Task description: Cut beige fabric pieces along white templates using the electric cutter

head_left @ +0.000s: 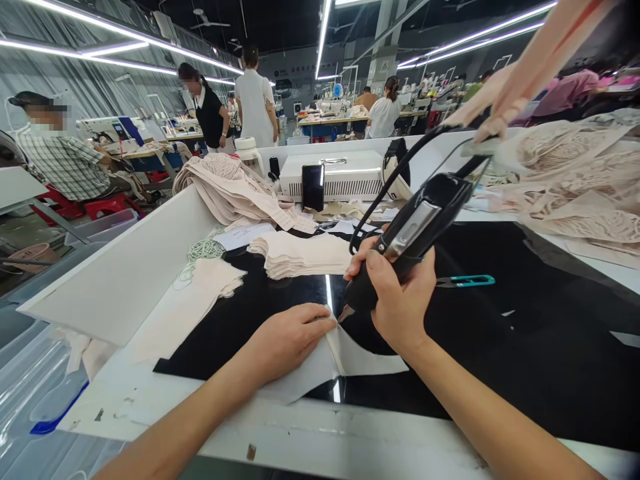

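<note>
My right hand [405,300] is wrapped round a black corded handheld tool [425,213] with a silver metal plate on its side. The tool slants down to the left, and its narrow tip meets a pale fabric piece [370,360] at a seam or fold, close to my left fingertips. Flat on that fabric lies my left hand [295,340], fingers stretched out and pressing down. Under the cloth is a glossy black mat [500,347]. Teal thread snips [470,281] lie just right of my right hand. Behind both hands sits a stack of cream fabric pieces [305,257].
More cream pieces [195,307] and pale green thread [205,249] lie left, by a white side board [115,267]. At the back stand a phone [313,188] and a white box [350,170]. Fabric heaps [575,173] fill the right. Several people work beyond.
</note>
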Available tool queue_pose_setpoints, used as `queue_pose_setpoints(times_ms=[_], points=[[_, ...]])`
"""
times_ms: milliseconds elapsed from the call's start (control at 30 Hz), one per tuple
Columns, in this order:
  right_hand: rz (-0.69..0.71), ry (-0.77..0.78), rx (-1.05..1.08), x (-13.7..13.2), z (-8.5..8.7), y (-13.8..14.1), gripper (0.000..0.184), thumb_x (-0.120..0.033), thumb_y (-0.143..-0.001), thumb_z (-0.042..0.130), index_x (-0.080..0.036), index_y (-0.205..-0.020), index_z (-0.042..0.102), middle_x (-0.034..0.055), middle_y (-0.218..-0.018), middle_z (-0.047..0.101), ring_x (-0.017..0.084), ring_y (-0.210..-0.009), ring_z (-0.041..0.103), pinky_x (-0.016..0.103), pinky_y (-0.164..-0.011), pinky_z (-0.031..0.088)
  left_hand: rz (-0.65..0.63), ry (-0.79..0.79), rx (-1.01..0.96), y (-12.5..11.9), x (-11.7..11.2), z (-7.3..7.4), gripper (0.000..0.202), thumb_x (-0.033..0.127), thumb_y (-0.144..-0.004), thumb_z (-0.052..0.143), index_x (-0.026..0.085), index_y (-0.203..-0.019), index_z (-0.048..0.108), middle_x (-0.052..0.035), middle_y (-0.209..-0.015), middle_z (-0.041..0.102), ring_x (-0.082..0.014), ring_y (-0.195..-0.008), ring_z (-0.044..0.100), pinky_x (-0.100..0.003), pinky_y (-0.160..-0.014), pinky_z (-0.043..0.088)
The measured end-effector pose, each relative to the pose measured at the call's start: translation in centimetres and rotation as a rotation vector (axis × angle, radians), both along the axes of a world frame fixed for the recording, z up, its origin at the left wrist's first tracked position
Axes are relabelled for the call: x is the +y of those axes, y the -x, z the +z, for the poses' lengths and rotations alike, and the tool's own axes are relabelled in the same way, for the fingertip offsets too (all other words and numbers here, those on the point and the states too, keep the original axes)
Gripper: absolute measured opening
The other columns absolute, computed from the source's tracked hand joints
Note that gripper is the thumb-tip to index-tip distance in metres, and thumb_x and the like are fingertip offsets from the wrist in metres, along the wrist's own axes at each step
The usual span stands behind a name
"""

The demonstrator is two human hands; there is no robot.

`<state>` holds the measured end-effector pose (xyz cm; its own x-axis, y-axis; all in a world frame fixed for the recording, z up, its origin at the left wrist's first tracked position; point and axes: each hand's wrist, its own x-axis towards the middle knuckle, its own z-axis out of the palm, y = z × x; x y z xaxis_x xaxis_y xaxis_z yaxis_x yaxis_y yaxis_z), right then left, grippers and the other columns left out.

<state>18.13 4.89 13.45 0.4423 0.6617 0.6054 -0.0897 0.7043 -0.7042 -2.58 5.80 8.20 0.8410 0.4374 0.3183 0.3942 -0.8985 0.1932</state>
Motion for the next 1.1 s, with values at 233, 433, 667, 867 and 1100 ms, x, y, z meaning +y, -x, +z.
queue_pose_setpoints(times_ms=[233,433,667,867,1100], points=[[0.015,-0.037,0.026,-0.7,0.6,-0.9,0.042,-0.044,-0.097,0.095,-0.029,-0.115,0.061,-0.0067,-0.089,0.073,0.014,-0.063,0.069,0.029,-0.061,0.064,-0.046,-0.071,-0.03,0.3,0.5,0.7,0.033,0.023,-0.126,0.047,0.019,-0.142,0.074,-0.0128,-0.144,0.079,-0.0234,-0.134,0.079,-0.035,-0.113,0.069],[-0.008,-0.063,0.017,-1.0,0.2,-1.1,0.04,-0.045,-0.098,0.095,-0.029,-0.112,0.062,-0.0054,-0.088,0.073,0.014,-0.063,0.068,0.027,-0.058,0.063,-0.076,-0.133,-0.06,-0.5,-0.3,2.5,0.036,0.025,-0.127,0.044,0.012,-0.131,0.077,-0.0139,-0.129,0.082,-0.0265,-0.123,0.08,-0.04,-0.111,0.07],[-0.006,-0.07,0.031,-0.8,0.0,-0.4,0.032,-0.03,-0.096,0.092,-0.029,-0.11,0.063,-0.0055,-0.089,0.074,0.014,-0.063,0.068,0.027,-0.059,0.064,-0.087,-0.054,-0.018,-1.0,-1.2,2.1,0.035,0.027,-0.127,0.046,0.015,-0.126,0.079,-0.0109,-0.12,0.082,-0.0241,-0.112,0.081,-0.036,-0.101,0.07],[0.026,-0.078,0.038,-0.7,-0.1,-0.2,0.031,-0.029,-0.097,0.09,-0.029,-0.108,0.062,-0.0062,-0.089,0.072,0.014,-0.063,0.067,0.027,-0.059,0.065,-0.097,-0.068,-0.006,-0.4,-1.4,1.5,0.033,0.023,-0.126,0.046,0.015,-0.136,0.076,-0.0115,-0.128,0.081,-0.0241,-0.115,0.08,-0.036,-0.102,0.07],[0.03,-0.058,0.038,-0.7,-0.1,0.3,0.031,-0.03,-0.095,0.09,-0.029,-0.109,0.062,-0.0061,-0.088,0.072,0.014,-0.062,0.066,0.029,-0.058,0.068,-0.09,-0.099,-0.013,-0.3,-1.5,1.4,0.03,0.02,-0.125,0.047,0.017,-0.135,0.074,-0.0107,-0.128,0.08,-0.0224,-0.116,0.078,-0.034,-0.105,0.068]])
